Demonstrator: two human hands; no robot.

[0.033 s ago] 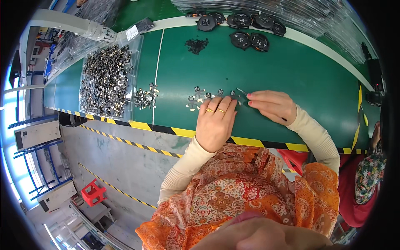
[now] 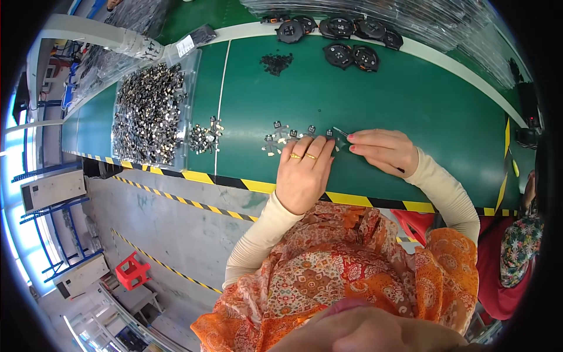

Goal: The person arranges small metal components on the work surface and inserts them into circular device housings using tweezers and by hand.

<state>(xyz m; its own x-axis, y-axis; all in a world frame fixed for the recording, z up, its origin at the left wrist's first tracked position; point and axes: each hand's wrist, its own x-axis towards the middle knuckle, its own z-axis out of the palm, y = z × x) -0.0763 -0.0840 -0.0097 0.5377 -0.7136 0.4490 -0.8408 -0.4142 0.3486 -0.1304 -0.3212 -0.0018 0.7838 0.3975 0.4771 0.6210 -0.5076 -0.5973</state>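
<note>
Starting at the hands, we find them near each other but apart. The left hand [image 2: 303,179] lies palm down, two rings worn, its fingertips at a small dark part [image 2: 330,134] on the green bench [image 2: 410,94]; we cannot tell whether they grip it. The right hand [image 2: 387,154] is closed on a slim tool [image 2: 342,131], whose tip points leftward just beside that part. Further left, we note similar parts [image 2: 278,125] set out loosely, then a small heap [image 2: 204,139] beside a clear tray [image 2: 193,73] filled with more. Toward the far edge, we record a scatter of black pieces [image 2: 277,63] and round black housings [image 2: 339,56].
</note>
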